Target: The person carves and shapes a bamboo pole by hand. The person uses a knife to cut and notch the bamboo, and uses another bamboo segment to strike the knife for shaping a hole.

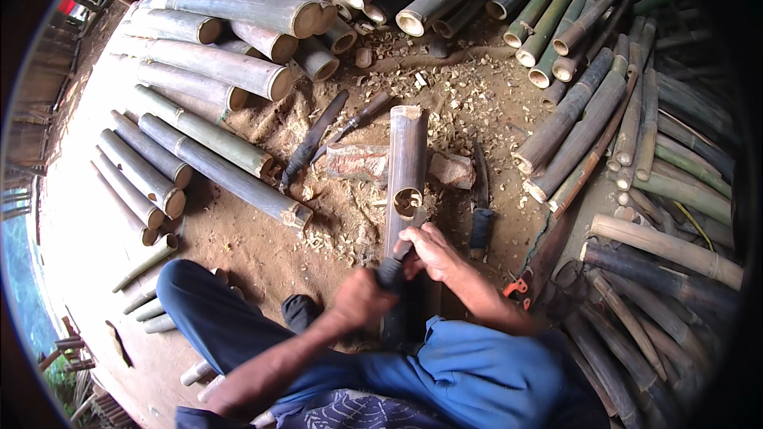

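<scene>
A bamboo tube (408, 143) with an oval hole cut in its wall lies lengthwise in front of me. It rests across a short, rough log (358, 162), and its near end runs down between my legs. My left hand (362, 300) is closed around the dark wrapped handle of a knife (389, 274). Up by the blade, the fingers of my right hand (431, 252) pinch the same knife, just below the hole. The blade's tip sits close to the hole's near edge; whether it touches the bamboo I cannot tell.
A large knife (304, 152) and a wooden-handled tool (364, 114) lie left of the log; a blue-handled knife (481, 222) lies right. Wood shavings (469, 99) litter the dirt floor. Stacked bamboo tubes (214, 63) surround me. An orange-handled tool (517, 289) is by my right forearm.
</scene>
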The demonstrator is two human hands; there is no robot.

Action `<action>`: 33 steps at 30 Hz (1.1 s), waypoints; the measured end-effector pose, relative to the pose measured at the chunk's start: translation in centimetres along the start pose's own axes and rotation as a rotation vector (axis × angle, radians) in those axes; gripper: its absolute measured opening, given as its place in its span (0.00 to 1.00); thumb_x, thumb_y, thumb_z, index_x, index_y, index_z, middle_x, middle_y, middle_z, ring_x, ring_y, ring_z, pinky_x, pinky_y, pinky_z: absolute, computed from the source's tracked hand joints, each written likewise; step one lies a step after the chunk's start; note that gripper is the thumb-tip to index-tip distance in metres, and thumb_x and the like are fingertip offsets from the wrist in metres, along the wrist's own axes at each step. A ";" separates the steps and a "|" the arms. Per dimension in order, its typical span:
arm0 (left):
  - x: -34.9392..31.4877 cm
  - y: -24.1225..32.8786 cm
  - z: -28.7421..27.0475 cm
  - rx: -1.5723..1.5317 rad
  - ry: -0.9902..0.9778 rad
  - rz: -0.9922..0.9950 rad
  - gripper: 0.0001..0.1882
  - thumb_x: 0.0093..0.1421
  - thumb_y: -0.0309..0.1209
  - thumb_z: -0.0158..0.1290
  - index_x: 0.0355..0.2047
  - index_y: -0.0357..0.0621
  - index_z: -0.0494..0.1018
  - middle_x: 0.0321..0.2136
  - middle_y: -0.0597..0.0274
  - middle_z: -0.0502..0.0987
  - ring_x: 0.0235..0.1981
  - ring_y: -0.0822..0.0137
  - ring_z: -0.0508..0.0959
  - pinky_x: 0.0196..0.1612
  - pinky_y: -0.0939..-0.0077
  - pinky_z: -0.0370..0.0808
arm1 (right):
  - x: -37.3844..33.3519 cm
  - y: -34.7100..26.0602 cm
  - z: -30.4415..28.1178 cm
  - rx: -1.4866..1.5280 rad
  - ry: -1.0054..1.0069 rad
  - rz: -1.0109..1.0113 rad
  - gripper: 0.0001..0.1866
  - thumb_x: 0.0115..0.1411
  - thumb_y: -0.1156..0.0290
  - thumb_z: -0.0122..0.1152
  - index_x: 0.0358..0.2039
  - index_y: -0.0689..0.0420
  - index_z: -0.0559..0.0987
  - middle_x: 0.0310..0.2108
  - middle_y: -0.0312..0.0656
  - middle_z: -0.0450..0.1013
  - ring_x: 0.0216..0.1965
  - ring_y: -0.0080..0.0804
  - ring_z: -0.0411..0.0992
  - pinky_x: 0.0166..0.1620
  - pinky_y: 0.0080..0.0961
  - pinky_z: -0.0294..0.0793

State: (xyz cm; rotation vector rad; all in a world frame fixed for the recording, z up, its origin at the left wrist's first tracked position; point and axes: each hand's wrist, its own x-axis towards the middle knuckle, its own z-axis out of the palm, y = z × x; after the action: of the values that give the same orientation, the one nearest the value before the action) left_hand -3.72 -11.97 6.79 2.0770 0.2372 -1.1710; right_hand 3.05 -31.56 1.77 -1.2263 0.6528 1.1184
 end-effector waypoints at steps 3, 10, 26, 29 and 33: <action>0.0 2.8 5.8 -0.196 0.105 -0.093 0.31 0.54 0.44 0.67 0.46 0.26 0.76 0.43 0.31 0.82 0.45 0.40 0.85 0.50 0.53 0.82 | -0.3 -1.7 -1.2 -0.328 0.119 -0.047 0.21 0.64 0.57 0.53 0.26 0.64 0.79 0.19 0.47 0.73 0.12 0.35 0.71 0.15 0.33 0.74; -0.9 -0.4 5.9 -0.467 0.108 0.038 0.30 0.54 0.42 0.71 0.48 0.32 0.75 0.36 0.40 0.84 0.40 0.49 0.86 0.46 0.56 0.81 | -2.0 -0.7 0.8 -0.337 0.176 -0.124 0.19 0.67 0.58 0.54 0.28 0.62 0.80 0.24 0.46 0.79 0.12 0.29 0.70 0.14 0.30 0.70; 0.6 14.2 -10.8 1.134 0.419 0.371 0.09 0.59 0.35 0.63 0.23 0.48 0.80 0.20 0.64 0.81 0.21 0.68 0.81 0.26 0.69 0.75 | 3.4 0.5 4.0 1.191 -0.395 -0.260 0.16 0.73 0.57 0.57 0.46 0.56 0.83 0.40 0.42 0.83 0.38 0.38 0.82 0.44 0.40 0.82; 1.1 10.2 -9.1 1.125 0.536 0.455 0.09 0.59 0.36 0.61 0.27 0.45 0.79 0.19 0.61 0.80 0.22 0.61 0.81 0.27 0.62 0.75 | 3.4 0.5 4.2 1.172 -0.391 -0.252 0.14 0.72 0.57 0.58 0.45 0.53 0.83 0.39 0.41 0.83 0.40 0.37 0.81 0.44 0.39 0.80; 0.6 3.1 -8.5 0.582 0.287 0.193 0.12 0.57 0.34 0.58 0.37 0.39 0.77 0.23 0.46 0.80 0.29 0.45 0.83 0.33 0.49 0.78 | 3.3 3.0 2.8 0.660 -0.231 -0.305 0.14 0.72 0.57 0.56 0.43 0.54 0.79 0.37 0.40 0.78 0.39 0.38 0.78 0.46 0.41 0.80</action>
State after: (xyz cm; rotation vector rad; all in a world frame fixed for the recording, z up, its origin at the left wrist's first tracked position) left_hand 3.76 -8.59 10.53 2.7064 -0.1967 -0.8865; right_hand 1.07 -28.00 -1.53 -0.5917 0.5693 0.6887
